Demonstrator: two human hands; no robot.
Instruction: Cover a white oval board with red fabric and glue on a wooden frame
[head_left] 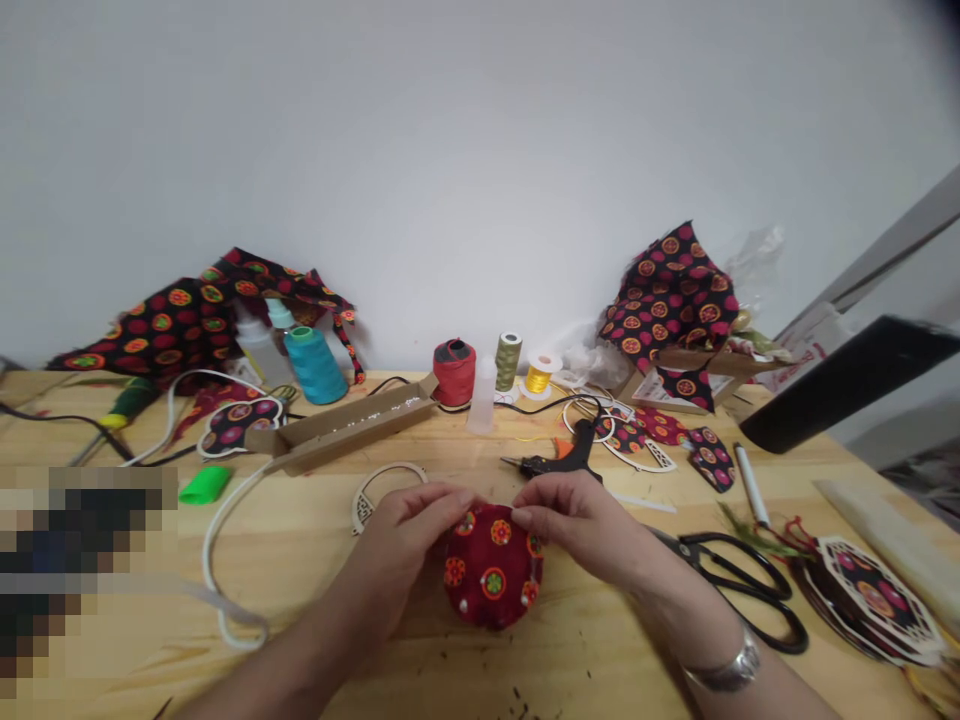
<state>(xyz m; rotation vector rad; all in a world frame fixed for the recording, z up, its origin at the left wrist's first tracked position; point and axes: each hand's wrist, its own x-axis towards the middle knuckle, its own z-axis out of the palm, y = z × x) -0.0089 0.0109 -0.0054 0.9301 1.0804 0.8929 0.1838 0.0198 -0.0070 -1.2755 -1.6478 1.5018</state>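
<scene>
A round, dark red fabric-covered piece (pixel 493 580) with orange and green flower medallions is between my hands, low over the wooden table. At its upper left edge, the thumb and fingers of my left hand (pixel 420 525) are closed on it. My right hand (pixel 574 520) pinches the upper right edge in the same way. Just behind my left hand lies a pale wooden cut-out frame (pixel 367 500), partly covered by it. Beyond my right hand rests a black hot glue gun (pixel 562 455) with an orange trigger. Black-handled scissors (pixel 739 580) lie beside my right forearm.
Toward the wall stand a teal thread cone (pixel 315 365), a red spool (pixel 454 372), a green cone (pixel 508 362), a yellow spool (pixel 539 374) and a frosted bottle (pixel 482 395). An open cardboard tray (pixel 352 425) lies left. At right are a white marker (pixel 751 485) and octagonal ornaments (pixel 874 595).
</scene>
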